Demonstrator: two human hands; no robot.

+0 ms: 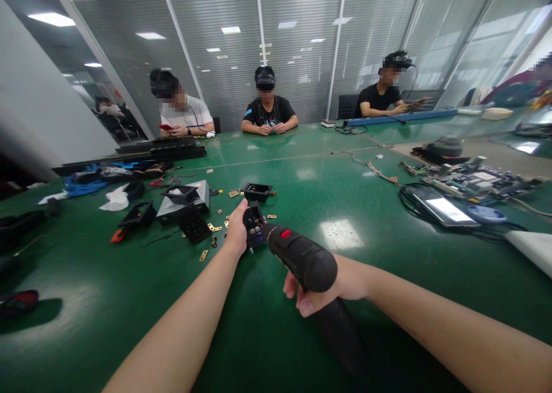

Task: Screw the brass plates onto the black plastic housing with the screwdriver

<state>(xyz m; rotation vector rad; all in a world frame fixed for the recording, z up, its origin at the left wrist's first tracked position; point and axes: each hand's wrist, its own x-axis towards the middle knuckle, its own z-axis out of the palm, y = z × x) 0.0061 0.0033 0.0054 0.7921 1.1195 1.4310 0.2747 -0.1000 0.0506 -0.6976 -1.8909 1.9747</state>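
Note:
My right hand (319,292) is wrapped round the grip of a black cordless drill (302,255) with a red switch on top. The drill's nose points away to the left, at a small black housing (255,217) with metal terminals inside. Whether its bit touches a terminal is too small to tell. Holding the housing by its left side is my left hand (238,227), with the thumb along the edge. Brass plates (214,228) and small brass fittings (214,241) lie on the table left of this hand. Another black housing (257,191) sits just beyond.
More black housings (138,214) and a grey box (185,200) stand at the left on the green table (302,168). Cables, a handheld device (444,206) and circuit boards (478,177) lie at the right. Several people sit along the far side.

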